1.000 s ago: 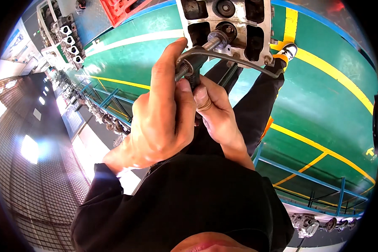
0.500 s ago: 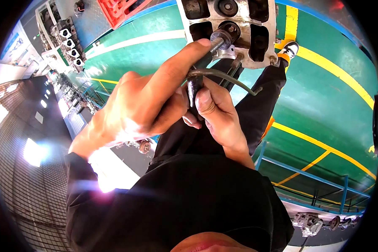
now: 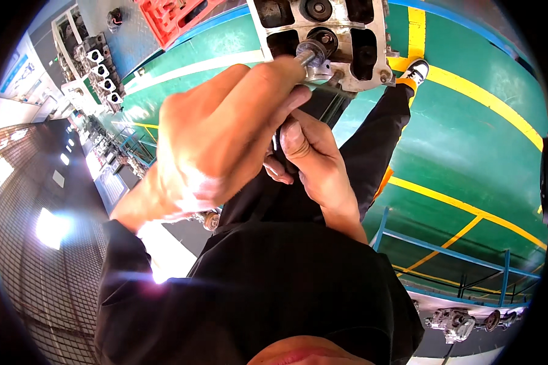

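Note:
A grey metal engine cylinder head (image 3: 343, 53) with dark square pockets and round bores is at the top of the view. Against one bore sits the round metal end of a clamp-like tool (image 3: 305, 57), whose steel rod slants down toward me. My left hand (image 3: 216, 131) curls over this rod and the tool's upper part, hiding most of it. Just below, my right hand (image 3: 316, 155) is closed around the tool's black lower part, thumb on top. The fingertips of both hands nearly meet. The tool's curved bar is hidden behind my left hand.
A red plastic tray (image 3: 176, 18) lies on a blue-edged bench at upper left, near another cylinder head (image 3: 100, 73). Yellow lines cross the green floor (image 3: 469, 146). A blue rail (image 3: 444, 246) runs at lower right, with metal engine parts (image 3: 450, 323) beyond it.
My left hand has shifted up and over the tool, its stretched index finger now curled in, covering the curved bar. My right hand holds nearly the same place. The view has shifted slightly.

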The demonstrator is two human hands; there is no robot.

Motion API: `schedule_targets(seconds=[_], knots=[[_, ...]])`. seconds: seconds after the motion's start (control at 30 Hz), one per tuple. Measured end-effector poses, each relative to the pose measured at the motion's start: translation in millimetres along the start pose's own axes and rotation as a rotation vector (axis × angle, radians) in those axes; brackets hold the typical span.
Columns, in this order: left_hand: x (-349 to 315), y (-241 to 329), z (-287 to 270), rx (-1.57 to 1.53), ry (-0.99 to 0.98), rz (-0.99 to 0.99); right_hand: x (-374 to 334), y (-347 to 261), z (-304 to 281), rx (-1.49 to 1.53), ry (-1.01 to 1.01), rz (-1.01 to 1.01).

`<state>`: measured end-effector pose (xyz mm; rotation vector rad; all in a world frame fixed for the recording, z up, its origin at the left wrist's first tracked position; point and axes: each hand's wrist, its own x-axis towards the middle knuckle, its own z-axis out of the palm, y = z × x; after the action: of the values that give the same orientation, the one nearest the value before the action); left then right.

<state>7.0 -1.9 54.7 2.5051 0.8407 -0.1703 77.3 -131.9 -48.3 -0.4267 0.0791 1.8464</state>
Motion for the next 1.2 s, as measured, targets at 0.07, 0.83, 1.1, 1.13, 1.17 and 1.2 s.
schedule_targets(seconds=[0.07,0.83,1.1,1.13,1.17,1.2], knots=[[-5.8,8.8,1.9,-0.047,-0.004,-0.096,-0.3,-0.1,1.0,-0.001,0.029,0.008],[-33.7,44.8,14.3,0.279,-0.044,-0.662,-2.1,1.5,-0.5,-0.022,0.045,0.052],[-35.8,65.9,-11.4,0.923,-0.285,-0.364,-2.7,-0.8,-5.7,-0.077,0.000,0.071],[-33.7,68.5,-12.2,1.040,-0.307,-0.301,-2.9,-0.7,-5.7,-0.085,-0.006,0.062],[-31.5,72.2,-14.6,1.161,-0.307,-0.207,-2.9,-0.6,-4.6,-0.095,0.008,0.067],[-27.7,73.0,-14.6,1.278,-0.318,-0.091,-2.8,-0.2,-4.3,-0.073,-0.010,0.069]])
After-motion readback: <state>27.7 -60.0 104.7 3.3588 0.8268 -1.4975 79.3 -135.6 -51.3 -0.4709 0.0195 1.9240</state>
